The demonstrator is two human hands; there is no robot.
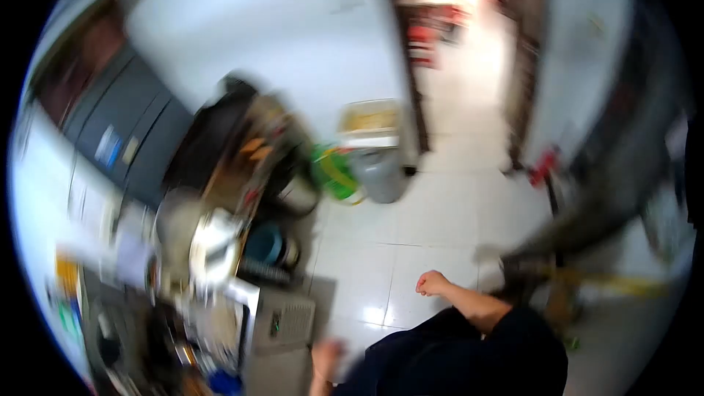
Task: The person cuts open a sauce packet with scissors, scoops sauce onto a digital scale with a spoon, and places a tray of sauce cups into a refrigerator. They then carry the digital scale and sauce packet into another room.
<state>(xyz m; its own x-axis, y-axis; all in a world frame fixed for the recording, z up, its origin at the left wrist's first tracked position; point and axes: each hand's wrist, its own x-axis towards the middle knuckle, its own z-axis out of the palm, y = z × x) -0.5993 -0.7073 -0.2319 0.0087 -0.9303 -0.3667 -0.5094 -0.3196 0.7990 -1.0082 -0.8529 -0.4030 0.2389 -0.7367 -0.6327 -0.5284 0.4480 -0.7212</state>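
My right hand (433, 283) hangs over the white tiled floor (433, 224), its fingers curled into a loose fist with nothing showing in them. At the lower edge, my left hand (328, 356) is smeared by motion, so its fingers cannot be made out. It is nearest to a pale metal cabinet or appliance (282, 323) on the left and looks apart from it. Dark clothing covers my body between the two hands.
A cluttered counter (213, 323) runs along the left. Ahead stand a green bucket (339, 176) and a grey bin (381, 176) with a pale tub (370, 119) above it. A doorway opens beyond; a dark blurred structure (594, 198) stands on the right.
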